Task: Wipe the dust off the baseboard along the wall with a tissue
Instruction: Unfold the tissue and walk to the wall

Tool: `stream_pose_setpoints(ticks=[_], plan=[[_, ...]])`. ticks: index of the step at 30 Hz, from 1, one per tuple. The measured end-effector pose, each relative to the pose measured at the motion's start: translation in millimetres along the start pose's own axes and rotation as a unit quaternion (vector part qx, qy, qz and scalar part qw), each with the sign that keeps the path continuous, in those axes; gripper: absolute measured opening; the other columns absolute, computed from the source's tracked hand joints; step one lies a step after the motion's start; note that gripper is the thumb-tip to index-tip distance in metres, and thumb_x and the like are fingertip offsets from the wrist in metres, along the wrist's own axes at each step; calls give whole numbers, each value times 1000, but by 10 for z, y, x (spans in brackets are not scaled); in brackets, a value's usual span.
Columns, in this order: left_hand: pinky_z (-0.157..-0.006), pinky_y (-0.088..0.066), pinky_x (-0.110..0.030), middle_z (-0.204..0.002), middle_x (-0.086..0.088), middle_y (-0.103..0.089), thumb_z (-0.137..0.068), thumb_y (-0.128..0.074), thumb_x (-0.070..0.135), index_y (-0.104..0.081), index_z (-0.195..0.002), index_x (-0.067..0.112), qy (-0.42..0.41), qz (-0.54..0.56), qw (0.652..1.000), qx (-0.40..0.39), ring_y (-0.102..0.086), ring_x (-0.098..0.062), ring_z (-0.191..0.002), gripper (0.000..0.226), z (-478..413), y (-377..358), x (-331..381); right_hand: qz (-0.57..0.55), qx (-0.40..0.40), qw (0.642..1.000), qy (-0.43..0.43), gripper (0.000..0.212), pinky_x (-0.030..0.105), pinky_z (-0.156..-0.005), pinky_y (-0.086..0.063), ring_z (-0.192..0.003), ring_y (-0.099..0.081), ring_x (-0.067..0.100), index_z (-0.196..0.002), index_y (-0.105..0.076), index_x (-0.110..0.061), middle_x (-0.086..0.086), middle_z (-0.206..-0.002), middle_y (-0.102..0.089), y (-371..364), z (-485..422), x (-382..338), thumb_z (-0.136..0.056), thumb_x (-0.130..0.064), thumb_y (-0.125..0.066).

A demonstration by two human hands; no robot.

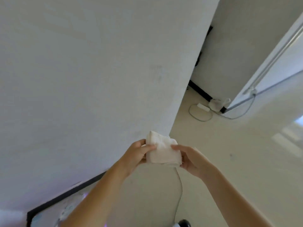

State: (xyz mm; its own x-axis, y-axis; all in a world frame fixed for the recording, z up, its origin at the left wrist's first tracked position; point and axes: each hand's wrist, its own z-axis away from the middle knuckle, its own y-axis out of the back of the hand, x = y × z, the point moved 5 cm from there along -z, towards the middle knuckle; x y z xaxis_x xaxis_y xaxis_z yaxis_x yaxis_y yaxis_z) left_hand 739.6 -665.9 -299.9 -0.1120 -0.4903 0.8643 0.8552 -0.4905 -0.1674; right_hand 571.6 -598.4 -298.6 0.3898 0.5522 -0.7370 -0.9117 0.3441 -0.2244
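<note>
Before the outer corner of a plain white plastered wall [98, 79], both hands hold one folded white paper tissue [162, 152] between them. Left hand [136, 155] pinches the tissue's left edge, thumb on top. Right hand [191, 159] grips the right edge, fingers curled round it. Tissue is in the air, well apart from the black strip baseboard [65, 194] at the wall foot, lower left. A second black run [200, 91] shows past the corner. Wiping not yet begun, by my reading. Risks: thin sheet may tear or come unfolded if the hands pull apart, and a loose pad would smear dust rather than lift it. Thin pale cord [180, 185] trails over the cream tiled floor [229, 161] below the hands and could snag on the way down.
</note>
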Motion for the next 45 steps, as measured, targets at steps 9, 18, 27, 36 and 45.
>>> stream_pose_setpoints(ticks=[9, 18, 27, 36, 45], plan=[[-76, -56, -33, -104, -8, -71, -84, -66, 17, -63, -110, 14, 17, -107, 978, -177, -68, -22, -91, 26, -1043, -2615, 365, -88, 44, 988, 116, 34, 27, -67, -58, -85, -69, 22, -115, -66, -3, 15, -105, -70, 2582, 564, -634, -84, 8, -56], [-76, -55, -29, -101, -9, -67, -89, -48, 2, -67, -108, 6, 71, -134, 913, -378, -64, -21, -87, 28, -1672, -4687, 525, -139, 167, 958, 188, 39, 22, -56, -53, -66, -64, 17, -66, -71, -1, 14, -79, -67, 4411, 1139, -984, -84, 15, -40], [-58, -48, -26, -75, -3, -58, -72, -72, 26, -56, -67, 18, 15, -326, 858, -396, -57, -15, -67, 18, -2651, -6319, 622, -11, 302, 936, 181, 9, 20, -55, -46, -63, -58, 13, -70, -66, -10, 3, -69, -62, 5877, 939, -1389, -73, -11, -74], [-49, -46, -22, -79, -2, -60, -71, -73, 26, -52, -98, 19, -203, -480, 819, -239, -60, -17, -67, 34, -4218, -8082, 983, 8, 490, 850, 191, 41, 29, -60, -46, -67, -53, 15, -91, -53, -18, 4, -77, -56, 7637, 115, -2382, -60, 0, -75], [-67, -59, -35, -92, -13, -68, -84, -65, 20, -57, -91, 9, -4, -272, 920, -283, -68, -21, -76, 15, -5325, -9350, 1220, 38, 576, 781, 240, 12, 22, -55, -42, -55, -50, 7, -65, -65, -18, -4, -60, -62, 8955, -391, -3339, -70, -10, -73]])
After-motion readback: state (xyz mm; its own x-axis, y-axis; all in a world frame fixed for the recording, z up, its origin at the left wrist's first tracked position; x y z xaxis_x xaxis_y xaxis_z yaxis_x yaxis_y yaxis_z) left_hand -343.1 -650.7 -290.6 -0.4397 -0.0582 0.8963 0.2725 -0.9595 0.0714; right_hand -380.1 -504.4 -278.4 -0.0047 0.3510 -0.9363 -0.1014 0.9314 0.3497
